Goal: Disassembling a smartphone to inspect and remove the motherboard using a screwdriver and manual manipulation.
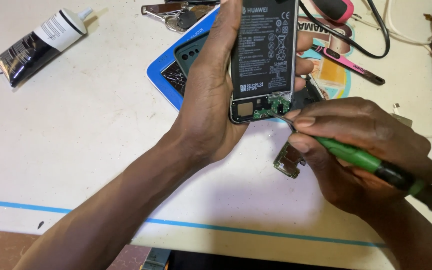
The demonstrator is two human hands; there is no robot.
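Observation:
My left hand (211, 90) grips an opened smartphone (262, 60) with its back removed, so the black battery and a small green board at the bottom end show. My right hand (361, 145) holds a green and black screwdriver (371, 162). Its thin metal tip touches the small green board at the phone's lower end. A loose green circuit board (288, 162) lies on the table just under my right thumb.
A white table (76, 140) with a blue line near its front edge. A black and white glue tube (41, 42) lies far left. A blue mat (163, 75) holds a cracked screen and a dark phone case. Keys, black cables and a pink tool lie at the back.

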